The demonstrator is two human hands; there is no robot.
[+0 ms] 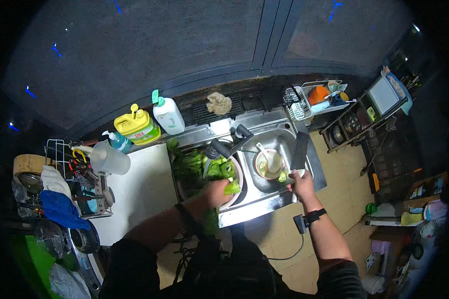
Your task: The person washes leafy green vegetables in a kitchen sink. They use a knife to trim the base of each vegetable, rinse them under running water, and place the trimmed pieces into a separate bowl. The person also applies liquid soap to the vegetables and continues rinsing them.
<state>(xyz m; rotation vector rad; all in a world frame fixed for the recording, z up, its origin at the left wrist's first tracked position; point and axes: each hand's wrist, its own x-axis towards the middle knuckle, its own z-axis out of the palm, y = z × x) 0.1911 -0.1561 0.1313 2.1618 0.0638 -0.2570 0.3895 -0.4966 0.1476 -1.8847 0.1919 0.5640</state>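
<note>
My left hand is over the near edge of a pink basin in the left sink bowl, its fingers on a piece of green leafy vegetable. More leafy greens lie in the basin, under a black faucet. At the right bowl, my right hand grips the handle of a cleaver, whose dark blade points away from me. Left of this hand is a cut piece of vegetable. A bowl with a white spoon stands in the right bowl of the sink.
A white board lies left of the sink. Behind it stand a yellow detergent jug, a white pump bottle and a plastic pitcher. A dish rack stands at the back right. A cable hangs near my right wrist.
</note>
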